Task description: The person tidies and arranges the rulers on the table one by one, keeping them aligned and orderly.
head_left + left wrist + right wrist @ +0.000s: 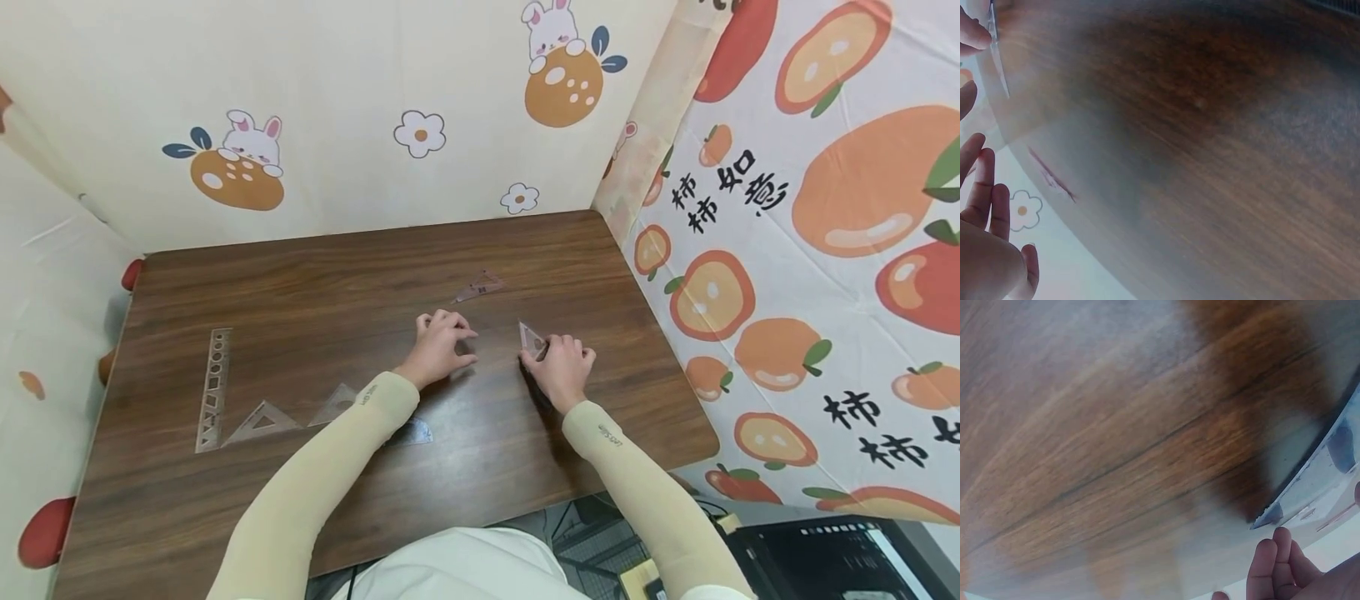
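Note:
My right hand [558,367] pinches a small clear set square [531,340] over the right half of the table. In the right wrist view this set square [1310,481] shows nearly edge-on beside the fingertips. My left hand [441,346] hovers to its left, thumb and fingers spread apart with nothing between them. In the left wrist view the fingers [984,181] look loosely bent and free. A pinkish set square [480,287] lies flat on the table beyond both hands.
A clear straight ruler [213,387] lies at the table's left, a clear set square [262,421] beside it. Another clear triangular piece [332,404] and a bluish transparent piece [417,431] are partly hidden by my left sleeve. Walls border the wooden table [480,475] behind and right.

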`<state>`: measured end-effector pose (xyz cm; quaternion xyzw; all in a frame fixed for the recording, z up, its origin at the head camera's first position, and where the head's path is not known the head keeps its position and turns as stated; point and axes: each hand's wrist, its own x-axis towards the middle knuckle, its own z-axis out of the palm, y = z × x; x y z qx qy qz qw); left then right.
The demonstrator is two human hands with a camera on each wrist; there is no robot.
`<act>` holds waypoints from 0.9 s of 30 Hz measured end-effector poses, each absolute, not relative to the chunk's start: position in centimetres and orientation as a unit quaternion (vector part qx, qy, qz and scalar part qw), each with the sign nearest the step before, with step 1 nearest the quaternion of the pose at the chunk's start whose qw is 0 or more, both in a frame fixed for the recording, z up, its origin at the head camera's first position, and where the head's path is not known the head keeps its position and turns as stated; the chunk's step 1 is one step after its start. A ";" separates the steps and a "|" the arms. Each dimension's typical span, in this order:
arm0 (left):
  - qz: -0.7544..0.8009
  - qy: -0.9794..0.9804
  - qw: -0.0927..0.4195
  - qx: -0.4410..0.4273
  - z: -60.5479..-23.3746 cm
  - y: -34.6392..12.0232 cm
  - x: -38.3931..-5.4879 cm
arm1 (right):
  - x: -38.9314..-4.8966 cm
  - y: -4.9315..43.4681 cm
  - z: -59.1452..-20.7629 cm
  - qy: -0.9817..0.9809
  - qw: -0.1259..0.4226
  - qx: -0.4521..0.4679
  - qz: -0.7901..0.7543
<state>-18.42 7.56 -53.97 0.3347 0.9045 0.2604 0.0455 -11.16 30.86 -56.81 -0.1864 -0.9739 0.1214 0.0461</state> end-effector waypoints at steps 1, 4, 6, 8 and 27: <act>0.259 0.905 0.048 0.334 -54.1 7.6 -18.4 | -11.1 30.8 -56.9 -0.973 0.043 -0.190 0.121; 0.257 0.907 0.055 0.329 -54.4 7.6 -18.2 | -11.1 30.5 -56.9 -0.972 0.036 -0.192 0.128; 0.254 0.909 0.058 0.326 -54.6 7.6 -18.2 | -11.3 30.3 -57.0 -0.972 0.035 -0.186 0.137; 0.251 0.911 0.060 0.323 -54.8 7.6 -18.3 | -11.4 30.2 -57.0 -0.972 0.033 -0.175 0.151; 0.208 0.942 0.092 0.249 -55.7 8.9 -18.7 | -12.4 29.6 -57.3 -0.976 0.013 -0.026 0.214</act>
